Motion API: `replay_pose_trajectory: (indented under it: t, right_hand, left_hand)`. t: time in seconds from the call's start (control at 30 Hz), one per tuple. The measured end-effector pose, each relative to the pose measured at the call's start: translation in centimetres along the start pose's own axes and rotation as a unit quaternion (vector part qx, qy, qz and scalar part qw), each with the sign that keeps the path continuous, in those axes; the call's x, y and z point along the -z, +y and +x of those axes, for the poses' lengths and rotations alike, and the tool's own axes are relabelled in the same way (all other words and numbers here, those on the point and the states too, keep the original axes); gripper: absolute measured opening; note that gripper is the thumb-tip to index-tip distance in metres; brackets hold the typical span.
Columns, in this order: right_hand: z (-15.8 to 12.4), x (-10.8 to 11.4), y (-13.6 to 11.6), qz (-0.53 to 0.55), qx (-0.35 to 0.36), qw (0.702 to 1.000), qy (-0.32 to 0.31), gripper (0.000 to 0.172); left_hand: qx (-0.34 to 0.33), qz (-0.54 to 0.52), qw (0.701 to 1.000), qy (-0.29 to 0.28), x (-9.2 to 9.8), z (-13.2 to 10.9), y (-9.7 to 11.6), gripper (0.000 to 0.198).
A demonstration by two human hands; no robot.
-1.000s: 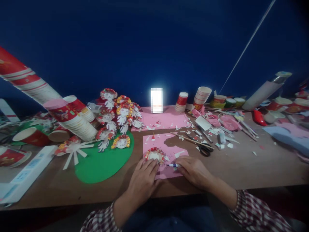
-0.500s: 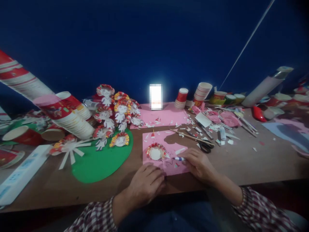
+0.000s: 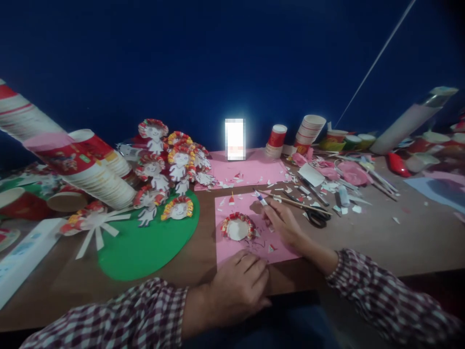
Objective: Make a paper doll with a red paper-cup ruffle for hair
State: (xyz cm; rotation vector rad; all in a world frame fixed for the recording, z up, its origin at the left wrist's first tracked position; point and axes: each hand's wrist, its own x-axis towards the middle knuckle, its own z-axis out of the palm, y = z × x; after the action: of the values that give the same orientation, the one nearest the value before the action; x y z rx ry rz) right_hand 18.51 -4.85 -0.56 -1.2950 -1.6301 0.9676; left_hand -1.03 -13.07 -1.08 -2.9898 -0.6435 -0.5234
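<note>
My right hand (image 3: 285,224) is closed round a white pen with a blue tip (image 3: 260,197), held over the far part of a pink sheet (image 3: 250,242). On that sheet lies a round paper face with a red and yellow frill (image 3: 238,228), just left of the hand. My left hand (image 3: 238,286) rests on the near edge of the pink sheet with its fingers curled and lying flat, holding nothing that I can see.
A green disc (image 3: 145,247) with several frilled paper figures (image 3: 170,165) lies to the left, beside stacked red paper cups (image 3: 98,174). Scissors (image 3: 316,218), sticks and paper scraps lie right of the sheet. A bright phone screen (image 3: 234,139) stands at the back, with more cups (image 3: 308,133) nearby.
My right hand has lifted the pen away from the paper face and moved it further back over the sheet. My left hand has slid off the paper face to the sheet's near edge.
</note>
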Motion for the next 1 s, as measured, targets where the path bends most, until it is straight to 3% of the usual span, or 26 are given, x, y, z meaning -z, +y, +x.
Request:
replay_pose_trajectory:
  t: [0.27, 0.6, 1.0]
  right_hand:
    - [-0.3, -0.2, 1.1, -0.005, 0.008, 1.000, -0.003, 0.030]
    - [-0.1, 0.0, 0.3, -0.038, -0.007, 0.999, -0.024, 0.032]
    - [-0.3, 0.1, 0.4, -0.025, -0.016, 0.999, -0.039, 0.030]
  left_hand:
    - [0.049, -0.057, 0.997, 0.035, 0.5, -0.5, -0.5, 0.050]
    - [0.132, -0.035, 0.991, 0.005, 1.0, -1.0, -1.8, 0.051]
    - [0.141, -0.006, 0.990, 0.008, 0.3, -1.2, -1.5, 0.059]
